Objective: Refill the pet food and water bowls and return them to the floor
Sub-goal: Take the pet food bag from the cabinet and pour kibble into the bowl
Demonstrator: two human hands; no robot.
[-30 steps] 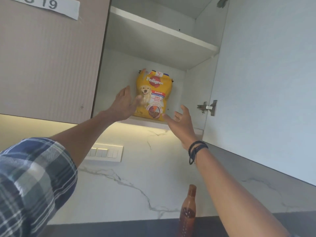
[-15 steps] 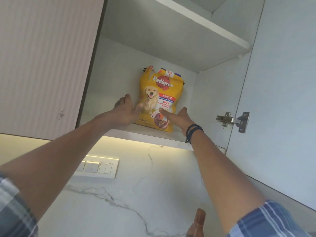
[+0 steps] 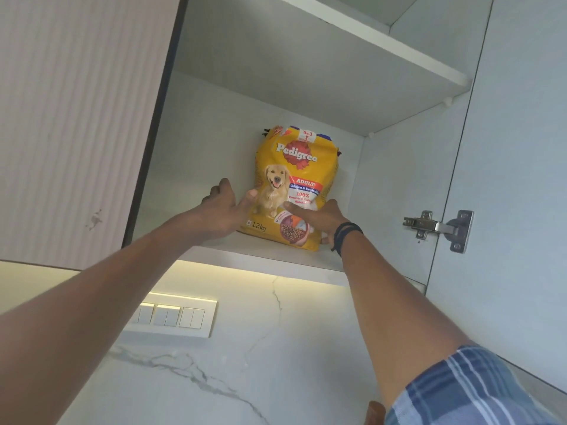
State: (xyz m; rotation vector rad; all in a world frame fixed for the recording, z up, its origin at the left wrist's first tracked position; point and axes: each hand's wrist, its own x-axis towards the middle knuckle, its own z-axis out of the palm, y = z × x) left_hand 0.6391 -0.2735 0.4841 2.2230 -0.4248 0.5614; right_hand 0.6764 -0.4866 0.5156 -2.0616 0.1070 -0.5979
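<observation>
The yellow dog food bag (image 3: 296, 191) stands upright at centre frame, on the lower shelf (image 3: 270, 259) of the open wall cabinet, slightly right of the shelf's middle. I note the change: a second ago both hands were short of the bag with fingers spread in the air; now both are on it. The left hand (image 3: 222, 207) presses the bag's lower left side, thumb on the printed front, fingers curled toward the bag's left edge. The right hand (image 3: 319, 217) lies against the lower right corner, thumb across the front, remaining fingers hidden behind the bag's side. I judge the bag clamped between two partly closed hands, but its base rests on the shelf; it is not lifted.

For the task, I read this as the opening of the food refill: the supply is secured, nothing is poured, and no bowl is in view.

Outward from there: the cabinet door (image 3: 506, 179) stands open along the right of the frame, its metal hinge (image 3: 437, 228) at centre right. A second shelf (image 3: 368, 38) crosses the upper frame, bare where visible. A closed ribbed door (image 3: 79, 118) fills the upper left. Below, a lit strip runs under the cabinet, a switch panel (image 3: 171, 317) sits lower left of centre on the veined marble wall (image 3: 245, 363), and a brown bottle top (image 3: 376, 411) shows at the bottom edge.
</observation>
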